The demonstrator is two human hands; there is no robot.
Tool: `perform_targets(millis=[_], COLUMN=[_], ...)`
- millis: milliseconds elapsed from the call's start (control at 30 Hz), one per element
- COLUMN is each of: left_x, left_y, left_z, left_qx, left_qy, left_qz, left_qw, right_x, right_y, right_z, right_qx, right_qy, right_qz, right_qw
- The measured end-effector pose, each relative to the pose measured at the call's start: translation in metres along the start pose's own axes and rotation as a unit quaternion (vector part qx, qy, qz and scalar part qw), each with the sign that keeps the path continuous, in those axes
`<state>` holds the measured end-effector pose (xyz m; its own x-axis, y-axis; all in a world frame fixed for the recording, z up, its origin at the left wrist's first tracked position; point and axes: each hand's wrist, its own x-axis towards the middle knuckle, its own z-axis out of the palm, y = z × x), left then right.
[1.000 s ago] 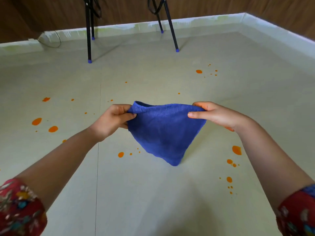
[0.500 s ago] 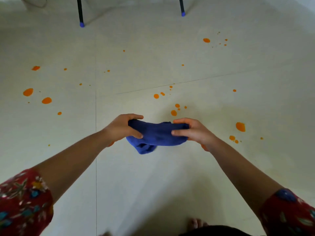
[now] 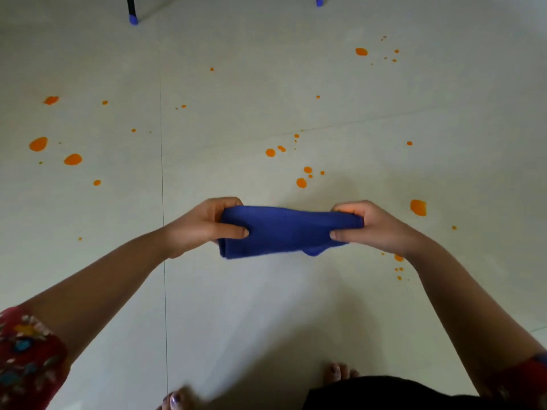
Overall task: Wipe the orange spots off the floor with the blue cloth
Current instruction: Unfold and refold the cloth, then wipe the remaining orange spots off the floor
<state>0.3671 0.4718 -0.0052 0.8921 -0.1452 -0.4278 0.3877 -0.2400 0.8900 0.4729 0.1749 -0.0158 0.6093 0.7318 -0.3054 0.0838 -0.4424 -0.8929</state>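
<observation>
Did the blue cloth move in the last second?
Yes. The blue cloth then covered the middle cluster of orange spots; now it is held nearer the person, clear of them.

I see a pale tiled floor [image 3: 236, 306], its thin joint line [image 3: 162, 173] passing beneath the wrist of the left hand [image 3: 201, 227]; a blue-tipped black leg [image 3: 130, 8] stands far beyond that hand.

Blurred toes [image 3: 174, 400] at bottom edge
</observation>
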Motion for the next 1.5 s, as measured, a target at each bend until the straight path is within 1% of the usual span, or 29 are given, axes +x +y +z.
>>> perform_targets(millis=[100, 167, 233, 300, 367, 400, 433, 467, 500, 533, 567, 600, 633, 667, 733, 800, 867, 933, 1000, 1100, 1133, 1200, 1267, 1333, 1367, 1400, 1433, 1467, 1500], left_x=[-0.006, -0.008, -0.004, 0.005, 0.011, 0.01, 0.006, -0.001, -0.009, -0.017, -0.024, -0.028, -0.029, -0.028, -0.022, -0.013, -0.003, 0.011, 0.03, 0.071, 0.084, 0.109, 0.128, 0.137, 0.138, 0.137, 0.133, 0.129, 0.124], left_y=[-0.043, -0.073, -0.094, -0.107, -0.119, -0.124, -0.129, -0.133, -0.136, -0.137, -0.14, -0.148, -0.156, -0.163, -0.171, -0.165, -0.152, -0.131, -0.108, -0.064, -0.049, -0.022, -0.009, -0.011, -0.017, -0.026, -0.036, -0.047, -0.059], left_z=[0.024, 0.039, 0.044, 0.041, 0.039, 0.042, 0.047, 0.053, 0.059, 0.064, 0.069, 0.073, 0.076, 0.078, 0.078, 0.075, 0.07, 0.071, 0.077, 0.1, 0.11, 0.132, 0.154, 0.17, 0.177, 0.185, 0.19, 0.195, 0.196], left_qx=[0.033, 0.036, 0.041, 0.058, 0.178, 0.254, 0.314, 0.358, 0.392, 0.426, 0.463, 0.503, 0.542, 0.567, 0.575, 0.57, 0.535, 0.471, 0.416, 0.373, 0.361, 0.348, 0.374, 0.403, 0.402, 0.39, 0.374, 0.363, 0.37], left_qy=[-0.055, -0.053, -0.011, 0.04, 0.065, 0.078, 0.103, 0.137, 0.167, 0.173, 0.151, 0.108, 0.065, 0.035, 0.037, 0.051, 0.06, 0.056, 0.052, 0.043, 0.043, 0.045, 0.047, 0.054, 0.063, 0.076, 0.085, 0.087, 0.079], left_qz=[-0.121, -0.178, -0.193, -0.192, -0.19, -0.179, -0.146, -0.086, -0.003, 0.081, 0.148, 0.189, 0.197, 0.176, 0.12, 0.108, 0.118, 0.111, 0.125, 0.175, 0.191, 0.201, 0.204, 0.192, 0.179, 0.163, 0.144, 0.128, 0.11], left_qw=[0.991, 0.982, 0.98, 0.979, 0.963, 0.947, 0.932, 0.92, 0.905, 0.884, 0.861, 0.836, 0.815, 0.804, 0.809, 0.813, 0.834, 0.874, 0.899, 0.91, 0.912, 0.914, 0.904, 0.893, 0.896, 0.903, 0.912, 0.919, 0.919], right_x=[-0.014, -0.017, -0.011, 0.001, 0.009, 0.008, 0.004, -0.001, -0.008, -0.016, -0.023, -0.028, -0.029, -0.027, -0.02, -0.014, -0.019, -0.033, -0.051, -0.084, -0.096, -0.121, -0.143, -0.156, -0.158, -0.157, -0.152, -0.147, -0.14], right_y=[0.035, 0.061, 0.081, 0.093, 0.101, 0.103, 0.104, 0.104, 0.107, 0.112, 0.119, 0.127, 0.132, 0.136, 0.132, 0.117, 0.103, 0.094, 0.085, 0.073, 0.069, 0.059, 0.05, 0.05, 0.052, 0.058, 0.067, 0.082, 0.105], right_z=[0.025, 0.044, 0.06, 0.073, 0.086, 0.093, 0.099, 0.106, 0.113, 0.12, 0.126, 0.129, 0.128, 0.127, 0.124, 0.121, 0.12, 0.106, 0.087, 0.054, 0.043, 0.024, 0.009, 0.004, 0.005, 0.008, 0.013, 0.019, 0.026], right_qx=[-0.016, -0.03, -0.017, -0.031, -0.129, -0.196, -0.26, -0.308, -0.342, -0.378, -0.415, -0.442, -0.456, -0.458, -0.432, -0.368, -0.233, -0.078, 0.045, 0.147, 0.151, 0.109, 0.0, -0.151, -0.205, -0.226, -0.217, -0.204, -0.211], right_qy=[-0.112, -0.129, -0.075, 0.014, 0.078, 0.106, 0.137, 0.152, 0.132, 0.087, 0.031, -0.006, -0.005, 0.014, 0.07, 0.118, 0.148, 0.144, 0.164, 0.283, 0.328, 0.391, 0.415, 0.361, 0.297, 0.234, 0.203, 0.217, 0.264], right_qz=[0.075, 0.118, 0.128, 0.12, 0.112, 0.091, 0.045, -0.017, -0.074, -0.122, -0.148, -0.157, -0.161, -0.158, -0.144, -0.107, -0.028, 0.061, 0.101, 0.128, 0.13, 0.112, 0.101, 0.13, 0.152, 0.188, 0.226, 0.252, 0.259], right_qw=[0.991, 0.984, 0.989, 0.992, 0.982, 0.97, 0.955, 0.939, 0.927, 0.913, 0.897, 0.883, 0.875, 0.874, 0.887, 0.916, 0.961, 0.985, 0.98, 0.939, 0.924, 0.907, 0.904, 0.911, 0.92, 0.927, 0.928, 0.921, 0.905])
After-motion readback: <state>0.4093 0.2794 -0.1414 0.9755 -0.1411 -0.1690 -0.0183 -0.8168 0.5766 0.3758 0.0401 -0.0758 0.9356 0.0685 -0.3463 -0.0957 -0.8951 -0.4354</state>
